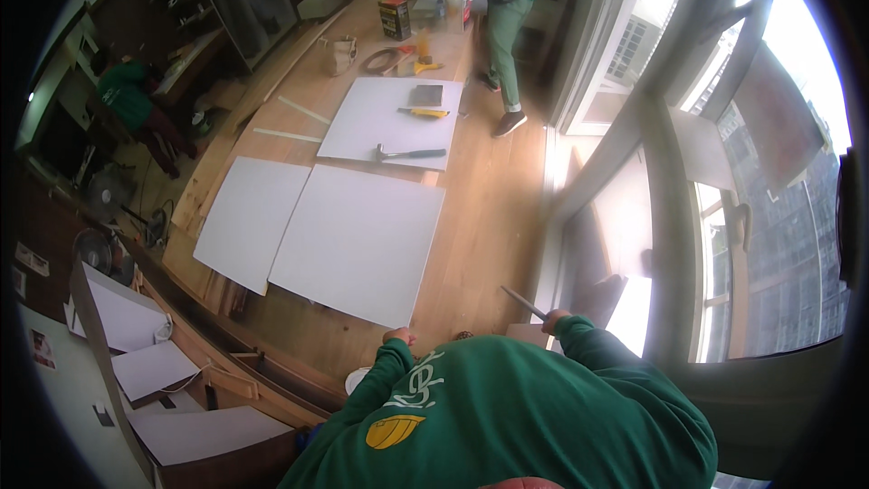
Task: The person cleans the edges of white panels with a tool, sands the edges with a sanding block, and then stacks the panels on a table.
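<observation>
My right hand (pixel 555 320), low and right of the middle, is closed round one end of a slim grey rod-shaped tool (pixel 523 302). The tool points up and left; its exact kind is unclear. My left hand (pixel 398 336) is curled closed just off the near edge of a large white board (pixel 358 240); anything in its fingers is hidden. A second white board (pixel 252 217) lies beside it on the left. Beyond them, a third white board (pixel 380 131) carries a hammer (pixel 412 154), a yellow utility knife (pixel 424 112) and a grey rectangular block (pixel 427 95).
A person (pixel 507 18) in green leans over the far end of the wooden worktable (pixel 294 54); another person (pixel 131 104) bends at the far left. A dark box (pixel 395 20) and a yellow-handled tool (pixel 425 65) sit on the table. Windows (pixel 661 217) line the right.
</observation>
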Demonstrator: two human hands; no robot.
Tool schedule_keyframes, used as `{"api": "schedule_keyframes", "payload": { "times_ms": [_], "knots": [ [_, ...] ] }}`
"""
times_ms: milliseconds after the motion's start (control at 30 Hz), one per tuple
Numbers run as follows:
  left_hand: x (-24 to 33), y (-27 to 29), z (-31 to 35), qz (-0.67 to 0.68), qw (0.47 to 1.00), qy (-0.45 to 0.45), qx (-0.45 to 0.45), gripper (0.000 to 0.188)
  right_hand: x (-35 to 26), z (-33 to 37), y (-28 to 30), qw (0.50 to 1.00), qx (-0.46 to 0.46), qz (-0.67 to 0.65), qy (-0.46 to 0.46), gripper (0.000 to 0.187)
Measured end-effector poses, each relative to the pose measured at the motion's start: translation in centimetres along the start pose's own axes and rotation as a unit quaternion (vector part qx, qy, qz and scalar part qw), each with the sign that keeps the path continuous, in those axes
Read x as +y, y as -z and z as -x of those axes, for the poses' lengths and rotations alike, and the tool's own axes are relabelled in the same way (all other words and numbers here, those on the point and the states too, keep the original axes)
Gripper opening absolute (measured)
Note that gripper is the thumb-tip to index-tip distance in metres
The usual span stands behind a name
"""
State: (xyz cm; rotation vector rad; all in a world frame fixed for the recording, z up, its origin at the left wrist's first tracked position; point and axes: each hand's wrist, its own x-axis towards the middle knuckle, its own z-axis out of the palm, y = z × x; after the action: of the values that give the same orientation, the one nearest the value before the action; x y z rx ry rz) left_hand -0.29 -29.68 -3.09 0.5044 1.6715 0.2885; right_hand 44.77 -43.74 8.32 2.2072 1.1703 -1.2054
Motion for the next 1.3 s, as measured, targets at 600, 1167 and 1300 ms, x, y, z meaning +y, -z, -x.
{"api": "schedule_keyframes", "payload": {
  "times_ms": [600,1167,1300],
  "knots": [
    [-1.7,1.9,-2.7,-0.172,0.960,-0.086,0.203,0.021,-1.4,0.8,1.6,1.000,-0.018,-0.021,0.005,0.042],
    [-1.9,-1.1,1.8,0.444,0.882,0.092,-0.126,0.024,0.2,3.5,3.3,0.995,-0.024,0.091,0.027,0.045],
    [-2.4,0.4,1.3,0.442,0.883,0.074,-0.137,0.028,-0.8,3.4,4.1,0.985,-0.021,0.155,0.078,0.037]
  ]
}}
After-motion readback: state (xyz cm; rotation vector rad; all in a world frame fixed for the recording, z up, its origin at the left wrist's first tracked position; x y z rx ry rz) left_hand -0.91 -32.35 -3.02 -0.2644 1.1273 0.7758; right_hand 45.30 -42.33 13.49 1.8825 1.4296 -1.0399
